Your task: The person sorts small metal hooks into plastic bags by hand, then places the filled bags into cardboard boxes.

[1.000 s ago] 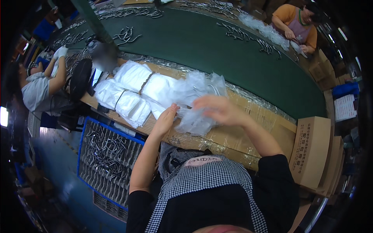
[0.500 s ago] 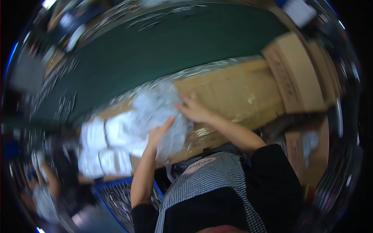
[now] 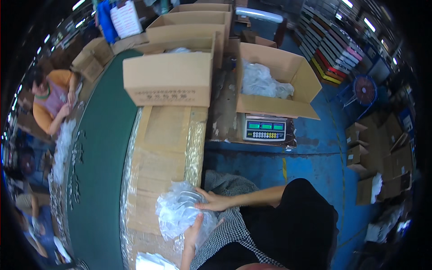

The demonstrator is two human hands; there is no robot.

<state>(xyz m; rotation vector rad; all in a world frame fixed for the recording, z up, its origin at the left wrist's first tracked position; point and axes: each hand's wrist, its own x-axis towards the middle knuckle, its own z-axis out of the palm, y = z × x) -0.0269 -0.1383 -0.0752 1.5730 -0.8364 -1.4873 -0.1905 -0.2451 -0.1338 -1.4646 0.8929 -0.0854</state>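
Over the cardboard-covered counter (image 3: 155, 164), close to its right-hand edge, a bundle of clear plastic bags (image 3: 173, 213) sits between the person's two hands, with curved shapes showing through the crumpled film. The right hand (image 3: 217, 202) has its grip closed on the bundle's right side, fingers spread over the plastic. The left hand (image 3: 191, 234) grasps the same bundle from the near side, thumb upright against the film; its other fingers are mostly hidden. Whether the bundle rests on the cardboard or is lifted slightly, I cannot tell.

Nearer the body, white plastic bags (image 3: 153, 262) lie at the lower edge of the view. Left of the counter runs a green conveyor belt (image 3: 99, 180) carrying curved metal pieces (image 3: 76, 168), and across it a co-worker in orange sleeves (image 3: 49, 101) holds both hands together. At the counter's far end stands a cardboard box (image 3: 166, 81); to its right, an open carton (image 3: 279, 107) contains crumpled clear bags (image 3: 263, 83), with a digital scale (image 3: 265, 128) just below its near edge.
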